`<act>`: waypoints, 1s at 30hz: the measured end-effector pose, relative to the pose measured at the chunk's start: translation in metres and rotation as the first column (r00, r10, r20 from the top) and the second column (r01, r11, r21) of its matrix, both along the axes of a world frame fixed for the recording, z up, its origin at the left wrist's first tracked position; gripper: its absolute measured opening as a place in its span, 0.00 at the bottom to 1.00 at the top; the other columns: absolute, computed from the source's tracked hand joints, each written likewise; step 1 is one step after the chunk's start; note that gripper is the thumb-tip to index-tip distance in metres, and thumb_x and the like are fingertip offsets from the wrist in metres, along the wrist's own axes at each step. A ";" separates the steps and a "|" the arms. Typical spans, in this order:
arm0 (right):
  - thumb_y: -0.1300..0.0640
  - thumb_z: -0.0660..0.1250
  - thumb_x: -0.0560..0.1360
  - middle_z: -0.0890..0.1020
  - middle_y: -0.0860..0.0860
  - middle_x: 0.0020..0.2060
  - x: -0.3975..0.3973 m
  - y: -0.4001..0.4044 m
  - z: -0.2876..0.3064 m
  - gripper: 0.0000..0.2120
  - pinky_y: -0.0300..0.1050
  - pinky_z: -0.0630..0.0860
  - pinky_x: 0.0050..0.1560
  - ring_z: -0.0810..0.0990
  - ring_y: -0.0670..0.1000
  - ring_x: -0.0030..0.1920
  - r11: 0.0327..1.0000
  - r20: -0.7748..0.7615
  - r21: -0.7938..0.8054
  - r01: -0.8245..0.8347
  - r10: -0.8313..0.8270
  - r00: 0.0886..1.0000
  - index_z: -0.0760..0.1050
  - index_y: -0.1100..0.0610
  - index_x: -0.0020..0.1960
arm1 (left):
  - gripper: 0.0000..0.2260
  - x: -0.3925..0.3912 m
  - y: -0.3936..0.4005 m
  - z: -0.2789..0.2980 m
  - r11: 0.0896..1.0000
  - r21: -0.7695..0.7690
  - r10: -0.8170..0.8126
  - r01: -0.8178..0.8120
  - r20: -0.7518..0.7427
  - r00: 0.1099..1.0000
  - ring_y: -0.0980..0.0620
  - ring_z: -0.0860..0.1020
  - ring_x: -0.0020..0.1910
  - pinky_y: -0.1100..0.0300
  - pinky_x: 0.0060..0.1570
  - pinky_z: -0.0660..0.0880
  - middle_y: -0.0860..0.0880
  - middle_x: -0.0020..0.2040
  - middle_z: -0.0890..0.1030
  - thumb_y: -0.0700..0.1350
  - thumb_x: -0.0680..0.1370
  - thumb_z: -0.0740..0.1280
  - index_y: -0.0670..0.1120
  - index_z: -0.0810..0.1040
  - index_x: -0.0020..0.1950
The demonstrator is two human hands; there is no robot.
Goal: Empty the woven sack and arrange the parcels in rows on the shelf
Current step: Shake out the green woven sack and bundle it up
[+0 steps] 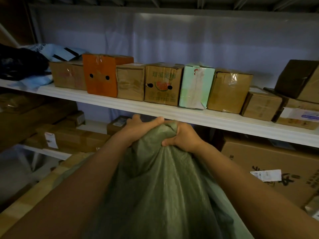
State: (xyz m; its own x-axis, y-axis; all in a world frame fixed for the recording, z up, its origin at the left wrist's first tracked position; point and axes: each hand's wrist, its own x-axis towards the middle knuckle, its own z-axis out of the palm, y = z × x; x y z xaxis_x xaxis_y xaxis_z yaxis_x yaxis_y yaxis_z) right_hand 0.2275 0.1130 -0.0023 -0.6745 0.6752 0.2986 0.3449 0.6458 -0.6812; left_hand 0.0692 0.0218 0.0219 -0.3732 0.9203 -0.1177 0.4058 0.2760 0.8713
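Observation:
A green woven sack (158, 187) fills the lower middle of the head view, its top bunched up just below the white shelf (172, 112). My left hand (139, 128) grips the gathered top from the left and my right hand (183, 137) grips it from the right. On the shelf stands a row of parcels: a brown box (67, 75), an orange box (101, 76), a plain brown box (131, 81), a watermelon-print box (162, 83), a pale green box (195, 87), a taped brown box (227, 90) and a small brown box (260, 106).
Dark and blue plastic mailer bags (25, 66) lie at the shelf's left end. Stacked boxes (300, 94) sit at the right end. Lower shelves hold flat cartons (69, 137) at left and a large printed carton (276, 166) at right. A wooden surface (34, 192) runs along the lower left.

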 end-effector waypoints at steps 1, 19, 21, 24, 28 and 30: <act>0.61 0.80 0.61 0.83 0.51 0.51 0.003 0.005 0.001 0.28 0.45 0.75 0.60 0.80 0.49 0.53 0.998 -0.028 -0.059 0.028 -0.030 0.999 0.77 0.56 0.60 | 0.46 0.001 -0.002 0.001 0.995 0.039 -0.089 0.094 -0.116 0.989 0.43 0.63 0.72 0.52 0.67 0.64 0.46 0.77 0.58 0.68 0.65 0.69 0.55 0.53 0.77; 0.41 0.76 0.64 0.73 0.54 0.67 0.071 -0.001 -0.025 0.42 0.51 0.68 0.68 0.71 0.57 0.67 0.966 0.639 -0.024 0.258 -0.184 0.747 0.66 0.54 0.72 | 0.26 0.016 0.014 -0.022 0.961 0.268 0.171 -0.075 -0.357 0.918 0.43 0.76 0.58 0.51 0.59 0.72 0.43 0.58 0.80 0.52 0.66 0.76 0.45 0.75 0.60; 0.48 0.71 0.72 0.81 0.57 0.54 0.070 0.001 -0.010 0.19 0.49 0.74 0.57 0.79 0.58 0.57 0.941 0.516 0.122 0.317 -0.333 0.789 0.78 0.56 0.59 | 0.26 0.017 0.013 -0.009 0.935 0.329 0.241 -0.133 -0.312 0.919 0.42 0.76 0.59 0.52 0.58 0.71 0.43 0.59 0.79 0.51 0.67 0.76 0.45 0.74 0.62; 0.55 0.68 0.75 0.83 0.57 0.46 0.064 0.008 0.039 0.07 0.51 0.77 0.51 0.80 0.58 0.50 0.864 0.148 0.162 0.477 -0.500 0.854 0.81 0.57 0.50 | 0.28 0.014 0.010 0.020 0.870 0.439 0.341 -0.225 -0.205 0.918 0.41 0.74 0.61 0.53 0.57 0.70 0.42 0.61 0.77 0.51 0.68 0.75 0.44 0.73 0.64; 0.60 0.67 0.75 0.83 0.58 0.50 0.058 0.002 0.056 0.09 0.47 0.73 0.51 0.79 0.56 0.51 0.906 -0.087 0.107 0.409 -0.401 0.912 0.80 0.62 0.53 | 0.28 0.010 0.003 0.027 0.867 0.433 0.356 -0.245 -0.196 0.914 0.41 0.75 0.60 0.52 0.58 0.71 0.42 0.61 0.78 0.52 0.67 0.76 0.44 0.74 0.64; 0.59 0.67 0.76 0.83 0.58 0.51 0.056 0.000 0.037 0.10 0.48 0.73 0.53 0.79 0.56 0.53 0.919 0.115 0.115 0.378 -0.390 0.914 0.80 0.62 0.55 | 0.27 0.008 -0.003 0.015 0.881 0.413 0.328 -0.231 -0.181 0.927 0.42 0.76 0.58 0.52 0.57 0.72 0.42 0.60 0.79 0.50 0.66 0.77 0.44 0.76 0.62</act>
State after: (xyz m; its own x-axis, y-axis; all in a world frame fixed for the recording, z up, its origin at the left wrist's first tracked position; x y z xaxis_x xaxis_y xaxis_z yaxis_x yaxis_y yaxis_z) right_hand 0.2835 0.1130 0.0346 -0.4062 0.8650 0.2946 0.6613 0.5008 -0.5585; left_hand 0.0771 0.0189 0.0373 -0.5934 0.7283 0.3427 0.5696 0.0791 0.8181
